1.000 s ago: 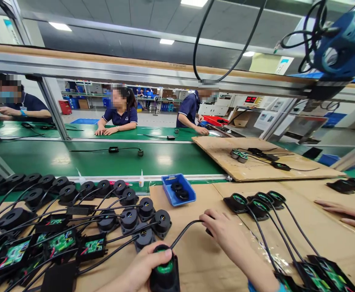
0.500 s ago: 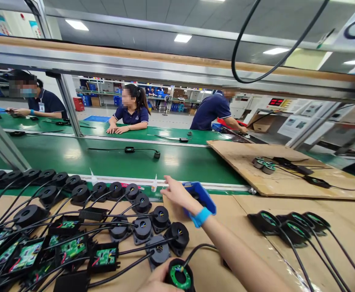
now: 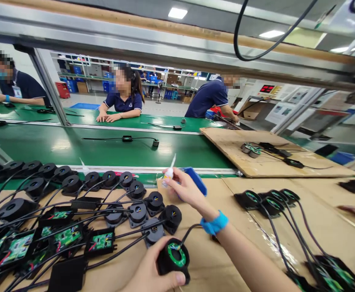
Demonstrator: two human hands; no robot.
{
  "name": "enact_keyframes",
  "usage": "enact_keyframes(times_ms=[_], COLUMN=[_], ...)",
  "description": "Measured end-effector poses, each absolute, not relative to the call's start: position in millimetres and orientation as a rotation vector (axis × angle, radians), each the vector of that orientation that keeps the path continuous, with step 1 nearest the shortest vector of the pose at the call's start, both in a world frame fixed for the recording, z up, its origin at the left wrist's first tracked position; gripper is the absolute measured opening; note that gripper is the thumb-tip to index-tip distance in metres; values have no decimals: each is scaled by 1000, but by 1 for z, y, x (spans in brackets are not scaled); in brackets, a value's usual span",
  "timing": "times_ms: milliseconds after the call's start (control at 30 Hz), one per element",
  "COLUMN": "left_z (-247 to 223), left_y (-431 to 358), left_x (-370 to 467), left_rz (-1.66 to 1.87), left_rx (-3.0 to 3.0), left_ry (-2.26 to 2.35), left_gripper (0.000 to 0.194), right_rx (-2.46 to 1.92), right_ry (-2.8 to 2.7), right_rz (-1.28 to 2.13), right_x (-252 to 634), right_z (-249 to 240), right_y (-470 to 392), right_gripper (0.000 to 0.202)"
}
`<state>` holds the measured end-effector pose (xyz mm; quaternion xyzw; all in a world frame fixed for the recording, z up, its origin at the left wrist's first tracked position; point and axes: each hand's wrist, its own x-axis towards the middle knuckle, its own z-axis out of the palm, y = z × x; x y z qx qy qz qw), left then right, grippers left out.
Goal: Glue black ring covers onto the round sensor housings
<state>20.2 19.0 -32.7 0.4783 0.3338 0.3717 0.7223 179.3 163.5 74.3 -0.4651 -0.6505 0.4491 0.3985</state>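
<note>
My left hand (image 3: pixel 149 269) is closed around a black round housing (image 3: pixel 173 261) at the bottom middle. A green ring-shaped circuit board faces up inside it, and a black cable leaves its top right. Farther forward my right hand (image 3: pixel 185 186), with a blue band on the wrist, grips a small white bottle (image 3: pixel 168 175) with a long pointed nozzle, held nearly upright. Behind that hand stands a blue bin (image 3: pixel 197 181), partly hidden by it. To the left of the held housing lie several similar black housings (image 3: pixel 171 218) with coloured wires in their centres.
Open black boxes with green circuit boards (image 3: pixel 100 241) and tangled cables cover the left side. More housings with green rings (image 3: pixel 271 205) lie at the right on cardboard. Beyond runs a green conveyor (image 3: pixel 128 156); co-workers sit and stand behind it. A metal shelf beam (image 3: pixel 134 38) crosses overhead.
My right hand, open and reaching before, has taken hold of the white bottle and lifted it from the table. The left hand with the housing has come further into view.
</note>
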Motion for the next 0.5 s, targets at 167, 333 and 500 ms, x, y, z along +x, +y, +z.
enact_keyframes(times_ms=[167,333,500], left_z=[-17,-11,-14], left_y=[15,15,20], left_x=[22,21,19], left_rz=[841,810,822], left_rx=[1208,1284,1378], left_ry=[855,973,991], left_gripper=[69,62,60], right_rx=[-1209,-1253,-1220], right_ry=[-1321,-1069,-1026], right_rz=[1289,1143,985], right_x=[238,274,288], right_z=[87,85,106], right_y=[75,43,42], right_gripper=[46,48,47])
